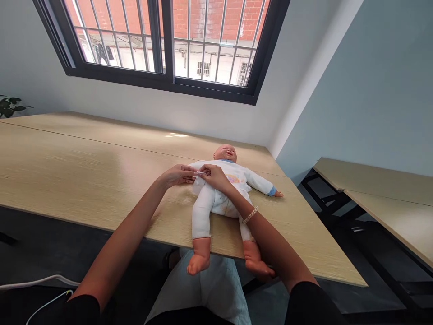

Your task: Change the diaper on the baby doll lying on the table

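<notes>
A baby doll (226, 192) in a white romper lies on its back on the wooden table (101, 176), head toward the window, bare feet hanging over the near edge. My left hand (177, 175) and my right hand (214, 177) meet at the doll's left side, near the hem of its white top. Both pinch the white fabric (199, 174) between fingertips. A beaded bracelet (250, 215) circles my right wrist, and that forearm crosses over the doll's leg.
A second wooden table (382, 194) stands at the right across a dark gap. A barred window (162, 40) fills the wall ahead. A plant (10, 106) peeks in at far left. White cables (40, 284) lie on the floor at lower left.
</notes>
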Demonstrator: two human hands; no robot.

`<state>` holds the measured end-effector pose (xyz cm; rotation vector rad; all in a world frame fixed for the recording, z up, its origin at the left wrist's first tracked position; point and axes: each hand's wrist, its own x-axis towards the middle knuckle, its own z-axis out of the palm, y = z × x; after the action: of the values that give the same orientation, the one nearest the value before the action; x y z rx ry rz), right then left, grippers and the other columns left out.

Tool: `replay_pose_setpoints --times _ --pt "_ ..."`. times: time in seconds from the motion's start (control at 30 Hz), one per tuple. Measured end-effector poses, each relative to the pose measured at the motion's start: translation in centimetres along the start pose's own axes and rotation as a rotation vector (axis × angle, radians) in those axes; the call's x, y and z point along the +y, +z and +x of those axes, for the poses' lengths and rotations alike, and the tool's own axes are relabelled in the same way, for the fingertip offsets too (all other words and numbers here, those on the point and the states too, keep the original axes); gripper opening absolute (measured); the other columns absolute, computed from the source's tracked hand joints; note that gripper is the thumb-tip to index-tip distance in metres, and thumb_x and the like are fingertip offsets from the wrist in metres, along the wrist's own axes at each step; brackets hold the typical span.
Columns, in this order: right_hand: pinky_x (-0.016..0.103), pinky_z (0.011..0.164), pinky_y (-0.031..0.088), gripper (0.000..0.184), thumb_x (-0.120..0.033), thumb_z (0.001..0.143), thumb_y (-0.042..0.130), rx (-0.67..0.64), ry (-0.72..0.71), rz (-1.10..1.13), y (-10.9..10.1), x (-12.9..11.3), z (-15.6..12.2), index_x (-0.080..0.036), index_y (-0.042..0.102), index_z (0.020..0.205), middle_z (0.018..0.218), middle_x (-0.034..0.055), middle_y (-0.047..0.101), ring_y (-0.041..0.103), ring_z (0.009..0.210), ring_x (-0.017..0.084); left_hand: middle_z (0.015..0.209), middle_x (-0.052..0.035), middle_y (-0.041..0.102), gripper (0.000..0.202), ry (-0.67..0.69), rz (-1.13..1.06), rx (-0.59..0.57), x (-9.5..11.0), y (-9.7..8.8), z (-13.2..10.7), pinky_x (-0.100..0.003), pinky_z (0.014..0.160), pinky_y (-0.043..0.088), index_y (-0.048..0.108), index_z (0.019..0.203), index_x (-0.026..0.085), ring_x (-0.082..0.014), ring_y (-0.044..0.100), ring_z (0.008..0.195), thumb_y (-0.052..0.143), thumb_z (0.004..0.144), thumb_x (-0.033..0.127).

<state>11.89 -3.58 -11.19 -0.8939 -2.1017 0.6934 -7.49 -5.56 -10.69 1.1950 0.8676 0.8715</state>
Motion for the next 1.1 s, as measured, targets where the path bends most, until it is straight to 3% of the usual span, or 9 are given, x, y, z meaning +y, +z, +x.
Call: replay_pose_setpoints --times 0.27,0.4,0.5,0.6,0.7,0.83,1.0,1.1 --pt "0.026 0.070 0.045 0.002 -0.017 0.081 0.063 0.149 0.047 -0.108 -0.2 -0.3 -0.2 -0.016 0.062 0.079 0.080 0.0024 0.064 0.058 0.072 0.015 0.077 -0.0039 0.067 0.039 0.044 -0.001 0.184 -0.1 -1.0 0.2 -0.028 0.070 0.056 0.066 0.082 0.013 -0.0144 0.066 0.072 0.089 0.053 0.024" --pt "0.027 0.067 0.043 0.003 -0.017 0.080 0.063 0.238 0.165 -0.160 -0.6 -0.8 -0.4 -0.017 0.063 0.076 0.070 0.0006 0.061 0.056 0.068 0.016 0.066 0.0016 0.059 0.034 0.073 0.033 0.272 -0.2 -1.7 0.2 -0.025 0.061 0.053 0.059 0.075 0.014 -0.0112 0.061 0.062 0.085 0.057 0.028" --pt "0.027 0.064 0.043 0.006 -0.012 0.077 0.063 0.279 0.290 -0.008 -0.9 -0.8 -0.4 -0.017 0.060 0.074 0.063 -0.0003 0.060 0.056 0.063 0.016 0.061 0.0045 0.054 0.034 0.094 0.050 0.289 0.0 -1.8 0.0 -0.025 0.061 0.052 0.056 0.072 0.015 -0.0098 0.058 0.059 0.083 0.058 0.030" --pt "0.026 0.056 0.045 0.005 -0.013 0.080 0.057 0.279 0.399 0.164 -1.1 -0.3 -0.2 -0.017 0.057 0.077 0.058 0.0002 0.060 0.056 0.052 0.016 0.064 0.0036 0.056 0.034 0.105 0.056 0.240 0.6 -1.3 -0.4 -0.024 0.060 0.051 0.057 0.076 0.016 -0.0105 0.058 0.061 0.083 0.058 0.029" --pt "0.026 0.051 0.048 0.007 -0.013 0.087 0.048 0.245 0.435 0.267 -1.0 0.4 -0.1 -0.017 0.053 0.083 0.065 0.0042 0.066 0.060 0.049 0.015 0.070 0.0030 0.059 0.032 0.145 0.056 0.127 1.1 -0.6 -1.0 -0.020 0.058 0.047 0.057 0.077 0.016 -0.0085 0.056 0.062 0.082 0.060 0.025" --pt "0.026 0.064 0.055 0.011 -0.010 0.087 0.050 0.173 0.407 0.353 -0.5 1.1 -0.1 -0.016 0.053 0.096 0.081 0.0055 0.070 0.069 0.065 0.015 0.075 0.0028 0.061 0.032 0.189 0.003 -0.004 1.1 0.7 -1.1 -0.023 0.068 0.051 0.055 0.078 0.016 -0.0096 0.060 0.070 0.083 0.064 0.024" --pt "0.027 0.076 0.055 0.019 -0.013 0.086 0.053 0.055 0.299 0.302 -0.1 1.1 0.2 -0.016 0.057 0.105 0.098 0.0063 0.068 0.067 0.084 0.015 0.081 0.0007 0.065 0.037 0.202 -0.153 -0.109 0.1 3.0 0.2 -0.028 0.077 0.053 0.053 0.082 0.016 -0.0120 0.064 0.077 0.085 0.064 0.023" --pt "0.023 0.070 0.054 0.018 -0.021 0.090 0.049 0.190 0.256 0.396 -1.3 0.7 0.6 -0.017 0.058 0.104 0.113 0.0085 0.064 0.064 0.084 0.013 0.077 0.0015 0.063 0.037 0.189 -0.167 -0.160 0.0 4.2 1.3 -0.026 0.074 0.053 0.053 0.082 0.016 -0.0107 0.064 0.072 0.085 0.064 0.021"
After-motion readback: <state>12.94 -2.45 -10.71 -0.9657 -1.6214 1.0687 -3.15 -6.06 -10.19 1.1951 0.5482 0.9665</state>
